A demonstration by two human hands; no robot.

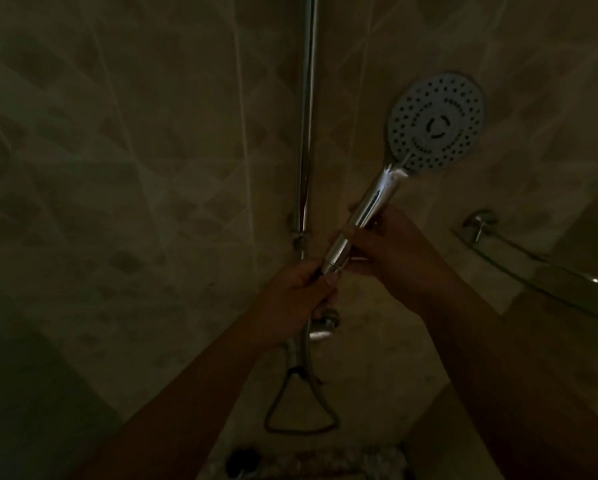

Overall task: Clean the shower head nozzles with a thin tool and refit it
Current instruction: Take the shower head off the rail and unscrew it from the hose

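Observation:
A chrome hand shower head (435, 123) with a round white nozzle face points toward me, up and right of centre. Its shiny handle (363, 213) slants down to the left. My right hand (391, 251) wraps around the middle of the handle. My left hand (297, 292) grips the bottom end, where the hose connector (330, 268) meets the handle. The hose (306, 344) drops below my left hand and is partly hidden by it. No thin tool is visible in this dim light.
A vertical chrome riser rail (307, 116) runs up the tiled wall corner just left of the handle. A chrome mixer fitting (325, 327) sits below my hands. A glass shelf with a chrome bracket (477, 225) juts out at right. A dark wire loop (297, 407) hangs lower down.

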